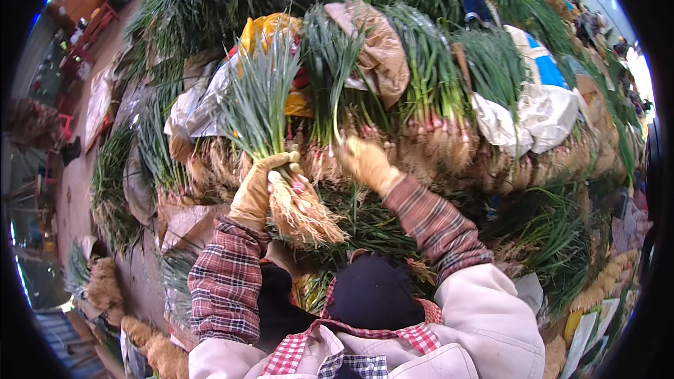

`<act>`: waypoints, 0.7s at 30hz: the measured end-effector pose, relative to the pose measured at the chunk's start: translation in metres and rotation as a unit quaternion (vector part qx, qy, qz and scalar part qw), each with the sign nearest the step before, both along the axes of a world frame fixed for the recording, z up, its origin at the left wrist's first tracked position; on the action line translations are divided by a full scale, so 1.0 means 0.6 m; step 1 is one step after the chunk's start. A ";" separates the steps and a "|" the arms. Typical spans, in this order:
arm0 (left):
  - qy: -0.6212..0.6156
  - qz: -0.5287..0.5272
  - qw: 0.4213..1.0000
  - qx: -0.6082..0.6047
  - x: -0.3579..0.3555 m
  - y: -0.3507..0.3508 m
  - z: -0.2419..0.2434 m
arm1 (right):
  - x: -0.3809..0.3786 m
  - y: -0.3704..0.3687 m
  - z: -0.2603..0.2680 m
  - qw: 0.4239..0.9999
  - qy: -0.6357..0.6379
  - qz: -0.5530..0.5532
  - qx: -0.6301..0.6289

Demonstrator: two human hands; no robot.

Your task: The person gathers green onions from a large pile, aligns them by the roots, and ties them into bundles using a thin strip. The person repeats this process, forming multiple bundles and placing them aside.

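My left hand point(254, 187), in a tan glove, grips a bunch of scallions point(266, 97) just above the bulbs. Its green leaves fan upward, and its pale, stringy roots point(303, 213) hang to the lower right. A little to the right is my right hand point(368, 163), also gloved and slightly blurred. The fingers close around the lower end of a single scallion point(336, 118), whose leaves rise in front of the pile. Directly behind both hands lies a row of scallions point(429, 81) with reddish bulbs and brown roots.
Brown plastic sacking point(382, 45) and white sacking point(547, 116) lie across the row. More scallions point(210, 5) are heaped farther back. Loose green leaves point(374, 221) cover the ground below my hands. Rooted bundles point(108, 289) lie at the lower left, beside the bare floor point(73, 179).
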State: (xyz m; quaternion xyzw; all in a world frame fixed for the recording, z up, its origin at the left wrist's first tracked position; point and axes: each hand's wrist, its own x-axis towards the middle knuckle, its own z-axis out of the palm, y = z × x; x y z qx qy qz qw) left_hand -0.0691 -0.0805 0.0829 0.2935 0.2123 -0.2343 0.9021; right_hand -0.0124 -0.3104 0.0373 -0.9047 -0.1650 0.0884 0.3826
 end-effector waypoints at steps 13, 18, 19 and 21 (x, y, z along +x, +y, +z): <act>-0.050 -0.013 0.997 0.065 0.019 -0.006 -0.068 | -0.191 -0.067 -0.216 0.982 -0.034 0.161 -0.089; -0.059 -0.004 0.996 0.071 0.004 0.053 -0.047 | -0.233 -0.232 -0.253 0.882 0.176 0.262 -0.350; -0.066 -0.019 0.995 0.078 -0.001 0.052 -0.048 | -0.206 -0.228 -0.246 0.874 0.243 0.266 -0.327; -0.032 -0.019 0.998 0.049 -0.009 0.040 -0.052 | -0.149 -0.167 -0.216 0.984 0.089 0.133 -0.076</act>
